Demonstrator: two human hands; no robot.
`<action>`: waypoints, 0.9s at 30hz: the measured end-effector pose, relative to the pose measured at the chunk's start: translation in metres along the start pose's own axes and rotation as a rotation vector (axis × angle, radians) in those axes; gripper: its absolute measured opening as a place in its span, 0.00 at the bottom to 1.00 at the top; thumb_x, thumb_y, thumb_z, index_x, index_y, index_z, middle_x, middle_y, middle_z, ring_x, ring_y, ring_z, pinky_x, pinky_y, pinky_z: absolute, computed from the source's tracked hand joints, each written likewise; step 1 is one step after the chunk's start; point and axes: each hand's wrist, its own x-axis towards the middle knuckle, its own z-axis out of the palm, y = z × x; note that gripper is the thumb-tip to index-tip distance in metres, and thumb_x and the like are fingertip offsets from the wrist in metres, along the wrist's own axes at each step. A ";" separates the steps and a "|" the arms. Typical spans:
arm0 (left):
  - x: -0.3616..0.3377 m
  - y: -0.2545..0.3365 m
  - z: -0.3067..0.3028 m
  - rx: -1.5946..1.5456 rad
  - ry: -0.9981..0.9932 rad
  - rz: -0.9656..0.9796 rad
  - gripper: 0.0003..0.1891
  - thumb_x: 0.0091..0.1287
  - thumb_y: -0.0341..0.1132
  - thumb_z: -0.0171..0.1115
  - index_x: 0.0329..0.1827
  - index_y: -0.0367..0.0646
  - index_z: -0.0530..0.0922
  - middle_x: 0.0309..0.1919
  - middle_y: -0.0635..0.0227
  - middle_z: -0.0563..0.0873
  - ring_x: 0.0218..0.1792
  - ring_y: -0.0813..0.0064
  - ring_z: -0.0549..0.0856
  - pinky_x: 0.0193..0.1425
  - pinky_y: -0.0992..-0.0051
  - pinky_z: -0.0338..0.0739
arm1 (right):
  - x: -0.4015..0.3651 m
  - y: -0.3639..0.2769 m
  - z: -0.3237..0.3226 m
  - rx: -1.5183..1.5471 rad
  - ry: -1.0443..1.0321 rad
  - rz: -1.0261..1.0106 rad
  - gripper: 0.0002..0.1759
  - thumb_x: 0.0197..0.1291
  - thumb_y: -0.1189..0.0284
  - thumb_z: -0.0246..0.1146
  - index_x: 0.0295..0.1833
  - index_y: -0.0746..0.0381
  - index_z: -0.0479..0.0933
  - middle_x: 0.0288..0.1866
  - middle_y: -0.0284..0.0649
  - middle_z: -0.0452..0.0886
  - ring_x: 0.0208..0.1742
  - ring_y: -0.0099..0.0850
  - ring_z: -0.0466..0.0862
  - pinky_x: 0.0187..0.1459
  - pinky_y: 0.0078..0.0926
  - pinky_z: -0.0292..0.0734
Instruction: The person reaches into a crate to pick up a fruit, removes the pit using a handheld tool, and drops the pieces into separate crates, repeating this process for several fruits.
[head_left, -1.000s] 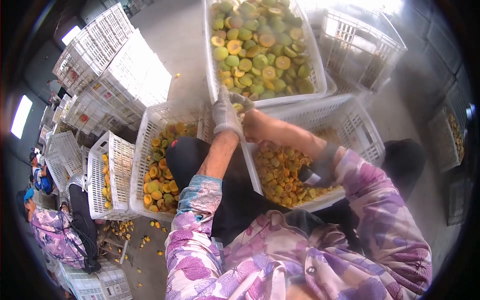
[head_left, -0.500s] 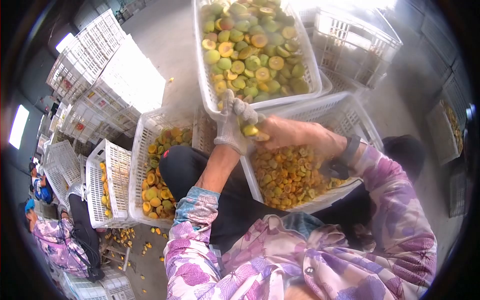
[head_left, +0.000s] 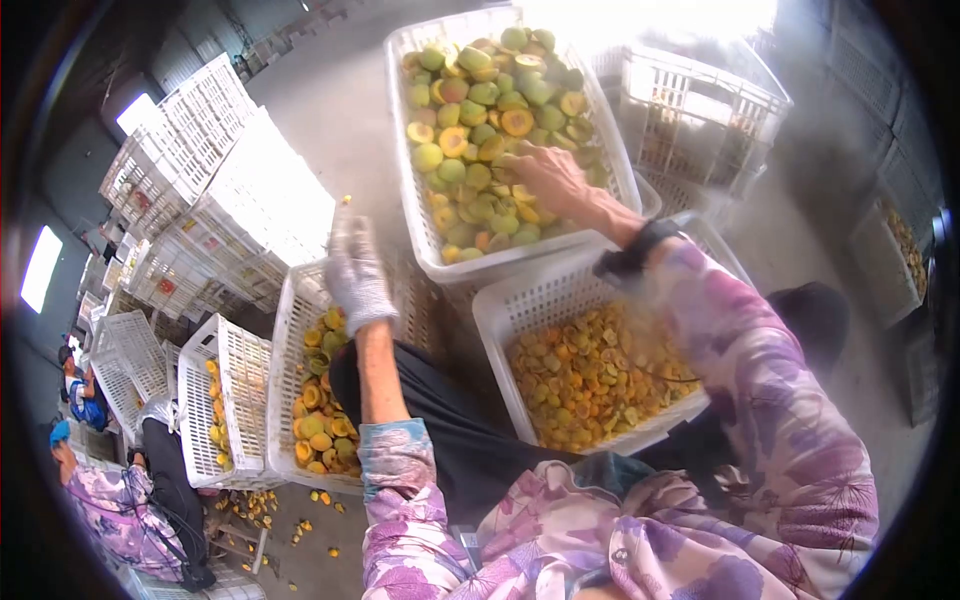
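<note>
My right hand (head_left: 560, 185), bare with a dark band at the wrist, reaches into the upper white crate (head_left: 400, 150). Its fingers stretch over green and yellow apricot-like fruit (head_left: 480, 125), many of them halved; the fingertips are partly lost among them. My left hand (head_left: 357, 275), in a pale knitted glove, is raised above the crate at left (head_left: 283, 330), fingers extended and nothing seen in them. Between my legs, a lower white crate (head_left: 515, 395) holds small orange-yellow fruit pieces (head_left: 590, 365).
White crates (head_left: 190, 190) are stacked at left, beside a smaller crate (head_left: 240, 400) with fruit. Fruit bits (head_left: 255, 505) lie scattered on the floor. A seated person (head_left: 125, 510) is at lower left, another (head_left: 80, 385) farther back. More crates (head_left: 700, 110) stand at upper right.
My hands were together over the lower crate around a piece of fruit. They have parted: the left moved left, the right moved up into the upper crate. The view has shifted slightly.
</note>
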 end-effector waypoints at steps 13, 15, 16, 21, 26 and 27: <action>-0.012 -0.004 0.039 -0.978 -0.507 -0.764 0.29 0.73 0.55 0.47 0.64 0.37 0.71 0.56 0.54 0.79 0.53 0.62 0.81 0.57 0.64 0.76 | 0.017 -0.016 0.004 1.423 0.213 0.656 0.24 0.56 0.75 0.64 0.57 0.61 0.65 0.27 0.28 0.65 0.23 0.19 0.68 0.20 0.19 0.64; -0.019 -0.019 0.055 -1.097 -0.646 -0.778 0.35 0.74 0.61 0.39 0.69 0.38 0.64 0.67 0.53 0.69 0.64 0.58 0.72 0.67 0.59 0.68 | 0.008 -0.051 -0.025 1.700 0.173 0.594 0.23 0.57 0.75 0.63 0.57 0.62 0.66 0.25 0.28 0.65 0.21 0.18 0.66 0.19 0.18 0.62; -0.024 -0.009 0.056 -1.091 -0.626 -0.793 0.35 0.74 0.61 0.39 0.69 0.38 0.64 0.67 0.53 0.69 0.64 0.58 0.72 0.67 0.59 0.68 | 0.005 -0.062 -0.025 1.976 0.142 0.515 0.22 0.58 0.74 0.62 0.57 0.62 0.67 0.24 0.28 0.65 0.18 0.17 0.64 0.18 0.16 0.60; -0.045 0.032 0.044 -1.228 -0.729 -0.390 0.29 0.77 0.55 0.31 0.66 0.43 0.67 0.61 0.60 0.75 0.60 0.65 0.75 0.62 0.65 0.72 | 0.004 -0.108 -0.007 1.783 -0.132 0.269 0.26 0.54 0.71 0.61 0.61 0.64 0.69 0.31 0.33 0.76 0.28 0.21 0.74 0.28 0.19 0.70; -0.036 0.025 0.055 -1.580 -0.370 -0.781 0.31 0.74 0.60 0.37 0.61 0.42 0.71 0.55 0.62 0.78 0.53 0.66 0.78 0.57 0.68 0.77 | 0.006 -0.124 -0.015 0.851 0.248 0.306 0.24 0.48 0.81 0.64 0.55 0.64 0.72 0.33 0.42 0.79 0.32 0.32 0.79 0.35 0.34 0.75; -0.033 0.026 0.054 -1.534 -0.303 -0.794 0.29 0.74 0.59 0.40 0.61 0.43 0.71 0.55 0.62 0.77 0.52 0.68 0.79 0.56 0.69 0.77 | 0.004 -0.124 -0.015 0.628 0.336 0.331 0.21 0.50 0.82 0.63 0.53 0.65 0.72 0.33 0.45 0.79 0.33 0.34 0.79 0.35 0.35 0.75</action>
